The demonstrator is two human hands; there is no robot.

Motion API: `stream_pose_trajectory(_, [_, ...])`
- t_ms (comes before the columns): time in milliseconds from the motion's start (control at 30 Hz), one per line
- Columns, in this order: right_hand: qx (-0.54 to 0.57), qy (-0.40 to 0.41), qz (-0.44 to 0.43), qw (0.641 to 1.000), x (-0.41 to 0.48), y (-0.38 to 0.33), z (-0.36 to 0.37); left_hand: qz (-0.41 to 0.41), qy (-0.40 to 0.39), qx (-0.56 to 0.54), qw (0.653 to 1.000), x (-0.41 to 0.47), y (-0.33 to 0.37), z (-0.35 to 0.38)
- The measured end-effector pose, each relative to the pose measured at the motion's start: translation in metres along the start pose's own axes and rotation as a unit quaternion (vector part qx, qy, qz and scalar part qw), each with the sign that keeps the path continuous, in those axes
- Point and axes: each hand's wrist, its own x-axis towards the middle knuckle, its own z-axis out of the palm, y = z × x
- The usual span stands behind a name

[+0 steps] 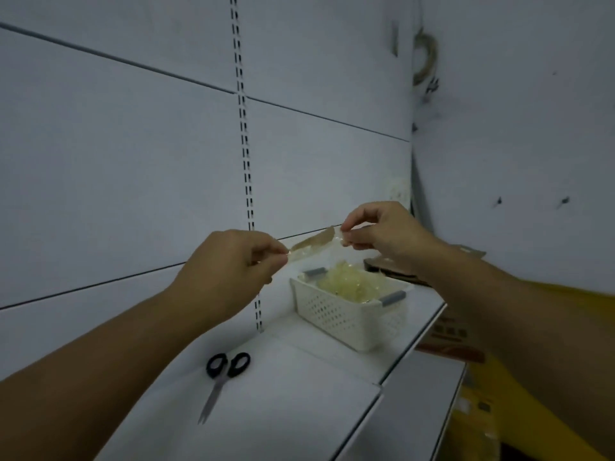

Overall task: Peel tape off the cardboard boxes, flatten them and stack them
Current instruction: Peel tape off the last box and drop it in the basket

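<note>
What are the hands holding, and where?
A clear yellowish strip of tape: the left hand pinches its left end, the right hand its right end.

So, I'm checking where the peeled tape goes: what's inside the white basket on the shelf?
A heap of crumpled yellowish clear tape fills the white basket, rising above its rim. Whatever lies beneath the heap is covered.

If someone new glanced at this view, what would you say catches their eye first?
Most likely the strip of clear tape stretched between the left hand and the right hand, each pinching one end, mid-view. Just below it, a white basket heaped with crumpled tape stands on the white shelf, and black-handled scissors lie nearer, to the left.
</note>
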Motion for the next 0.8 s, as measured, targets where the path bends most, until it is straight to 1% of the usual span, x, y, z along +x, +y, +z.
stream_pose_trajectory(100, [-0.124,-0.033,-0.042,0.991,0.02,0.024,-0.017,0.013,-0.012,-0.008,1.0,0.019,0.002,0.021])
stream_pose_trajectory(167, [-0.194,-0.047,-0.061,0.978,0.038,0.044,-0.025,-0.003,-0.02,0.008,1.0,0.038,0.004,0.037])
stream_pose_trajectory(300, [-0.293,-0.043,-0.112,0.949,0.078,0.092,-0.039,-0.04,-0.032,0.077,0.996,0.082,0.0,0.087])
stream_pose_trajectory(400, [-0.355,-0.044,-0.155,0.921,0.106,0.125,-0.047,-0.083,-0.017,0.1,0.991,0.114,-0.013,0.128])
stream_pose_trajectory(433, [-0.382,-0.062,-0.161,0.908,0.115,0.135,-0.047,-0.108,-0.01,0.095,0.99,0.123,-0.02,0.14])
stream_pose_trajectory(467, [-0.42,-0.091,-0.167,0.887,0.122,0.144,-0.046,-0.134,-0.006,0.086,0.987,0.13,-0.026,0.152])
stream_pose_trajectory(533, [-0.497,-0.159,-0.183,0.833,0.135,0.163,-0.041,-0.174,-0.01,0.068,0.982,0.139,-0.042,0.177])
stream_pose_trajectory(567, [-0.512,-0.188,-0.186,0.817,0.139,0.17,-0.039,-0.191,-0.018,0.06,0.98,0.142,-0.05,0.188])
stream_pose_trajectory(600, [-0.507,-0.215,-0.18,0.815,0.141,0.175,-0.038,-0.21,-0.033,0.049,0.976,0.144,-0.059,0.199])
stream_pose_trajectory(667, [-0.481,-0.262,-0.141,0.825,0.143,0.182,-0.042,-0.248,-0.078,-0.013,0.966,0.144,-0.072,0.214])
stream_pose_trajectory(733, [-0.468,-0.303,-0.099,0.824,0.146,0.189,-0.047,-0.274,-0.112,-0.075,0.952,0.145,-0.08,0.219])
stream_pose_trajectory(800, [-0.462,-0.333,-0.074,0.818,0.148,0.198,-0.05,-0.283,-0.139,-0.089,0.945,0.148,-0.084,0.22])
